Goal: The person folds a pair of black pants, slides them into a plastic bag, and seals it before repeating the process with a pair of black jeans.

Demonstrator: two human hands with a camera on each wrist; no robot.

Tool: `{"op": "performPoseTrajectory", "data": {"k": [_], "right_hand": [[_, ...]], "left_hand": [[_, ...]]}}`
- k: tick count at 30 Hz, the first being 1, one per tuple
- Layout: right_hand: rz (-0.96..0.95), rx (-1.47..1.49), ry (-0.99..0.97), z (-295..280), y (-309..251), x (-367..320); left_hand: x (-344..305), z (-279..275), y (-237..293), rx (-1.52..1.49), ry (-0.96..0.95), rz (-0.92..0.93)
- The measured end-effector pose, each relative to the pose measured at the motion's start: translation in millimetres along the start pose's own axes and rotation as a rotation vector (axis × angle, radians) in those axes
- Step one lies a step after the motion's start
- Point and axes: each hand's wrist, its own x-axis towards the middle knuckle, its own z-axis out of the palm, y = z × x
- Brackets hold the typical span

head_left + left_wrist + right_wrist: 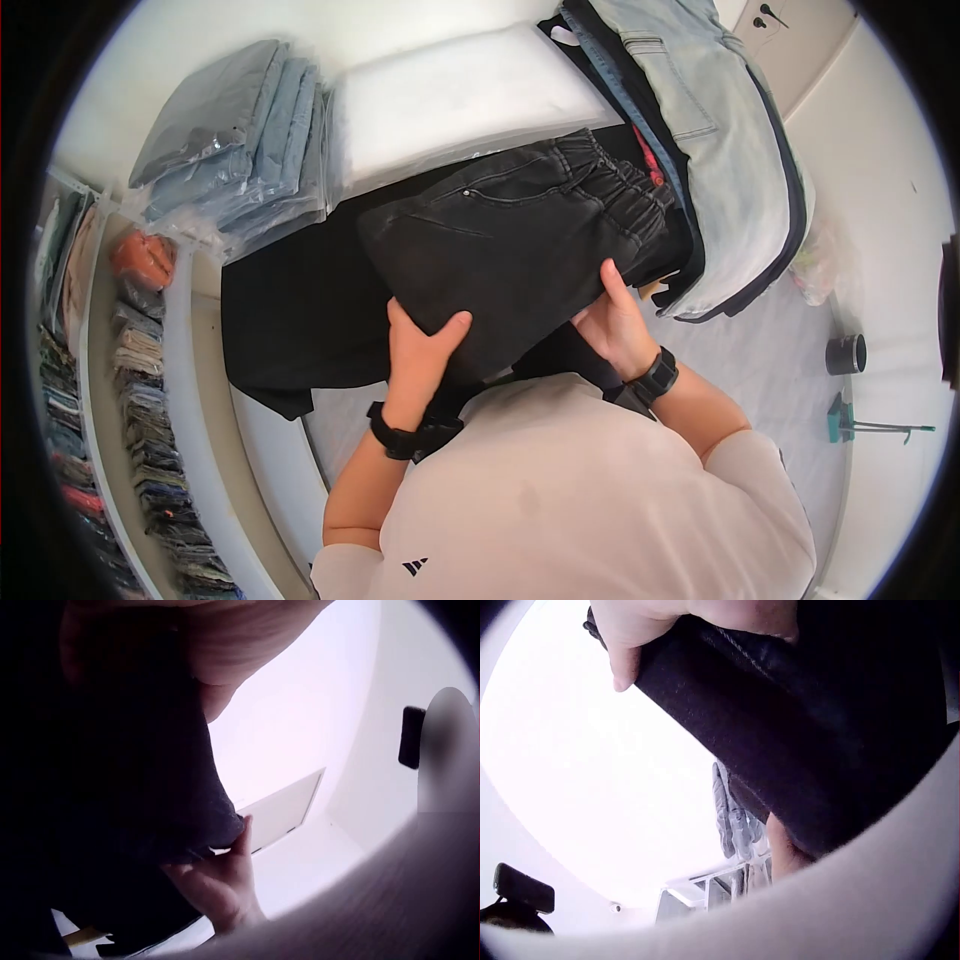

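Folded black jeans (510,230) with a gathered elastic waistband are held up between both hands in the head view. My left hand (420,350) grips the near left edge, thumb on top and the other fingers mostly hidden beneath the cloth. At the near right edge, close to the waistband, my right hand (618,325) holds the jeans with its thumb over the top. The right wrist view shows the right hand (682,615) along the dark fabric (780,742). From the left wrist, the denim's underside (150,780) appears very dark.
Black cloth (290,310) covers the surface below. Behind lie a stack of clear plastic bags (470,100) and bagged folded jeans (225,120). Light-wash jeans (740,170) top a pile at right. Shelves (180,330) of folded clothes stand left; a dark bin (846,354) sits right.
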Motion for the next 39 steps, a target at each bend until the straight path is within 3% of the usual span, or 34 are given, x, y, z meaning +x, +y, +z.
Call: {"op": "performPoseTrajectory", "data": {"k": [1, 3, 5, 8, 10, 15, 20, 24, 25, 27, 28, 30, 32, 37, 39], "right_hand": [[-0.028, -0.044, 0.112, 2, 0, 1], [-0.059, -0.013, 0.091, 2, 2, -1], [-0.099, 0.020, 0.064, 16, 2, -1], [-0.216, -0.236, 0.238, 29, 7, -3], [-0.040, -0.094, 0.350, 5, 8, 9], [0.000, 0.189, 0.263, -9, 7, 5], [0.020, 0.203, 0.288, 7, -5, 9], [-0.019, 0.225, 0.268, -9, -8, 20], [-0.028, 0.218, 0.259, -8, -12, 19], [-0.039, 0.213, 0.229, -6, -26, 14], [-0.044, 0.217, 0.208, -5, -35, 11], [-0.138, 0.205, 0.221, -9, -51, 1], [-0.221, 0.176, 0.205, -9, -71, -13], [-0.482, 0.179, 0.289, -17, -110, -56], [-0.536, 0.219, 0.308, -14, -118, -70]], "left_hand": [[-6, 4, 2, 0.078, 0.011, 0.017], [-12, 5, 2, 0.156, 0.032, 0.027], [-8, 4, -2, 0.033, 0.016, -0.037], [-13, 6, 5, 0.172, 0.051, 0.024], [-10, 6, -7, 0.053, 0.025, 0.007], [-9, -8, 7, -0.226, -0.129, -0.161], [22, -63, 29, 0.167, -0.350, -0.311], [65, -93, 73, 0.516, -0.058, 0.092], [83, -97, 77, 0.516, -0.033, 0.102], [120, -101, 68, 0.829, 0.041, 0.435], [132, -100, 61, 0.831, 0.063, 0.442], [159, -90, 48, 1.109, 0.080, 0.572], [181, -82, 32, 1.264, 0.056, 0.532], [231, -74, -23, 1.410, 0.259, 0.568], [223, -67, -5, 1.434, 0.224, 0.483]]}}
